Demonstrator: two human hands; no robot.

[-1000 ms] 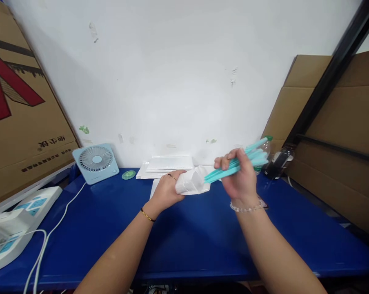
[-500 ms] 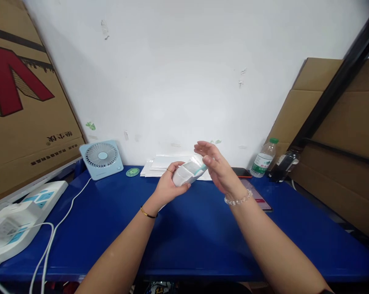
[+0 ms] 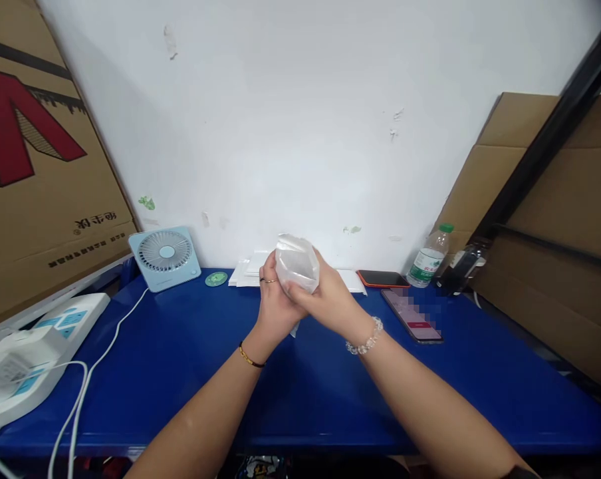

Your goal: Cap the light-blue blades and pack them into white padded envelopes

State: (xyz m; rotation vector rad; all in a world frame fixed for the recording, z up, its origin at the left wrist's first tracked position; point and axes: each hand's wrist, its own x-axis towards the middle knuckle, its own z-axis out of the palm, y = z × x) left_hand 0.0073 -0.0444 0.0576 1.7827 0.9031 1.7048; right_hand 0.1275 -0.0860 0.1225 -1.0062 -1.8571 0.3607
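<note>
Above the blue tabletop (image 3: 325, 392), a white, shiny plastic packet (image 3: 297, 261) is held up between both hands, one end facing me. What it contains does not show. My left hand (image 3: 276, 303) is closed around its left side and underside. On the other side, my right hand (image 3: 331, 298) wraps the packet with the thumb across its near face. Several right fingers are hidden behind it. A small pale flap hangs below the hands.
White papers (image 3: 245, 271) lie behind the hands by the wall. To the right are two phones (image 3: 413, 316), a water bottle (image 3: 429, 258) and a dark bottle (image 3: 463, 269). A blue fan (image 3: 165, 258), a green disc (image 3: 216, 279) and a power strip (image 3: 71, 322) are at left.
My right hand has come down and left from beside the packet and closed on it. The packet has turned from lying slantwise to having one end toward me.
</note>
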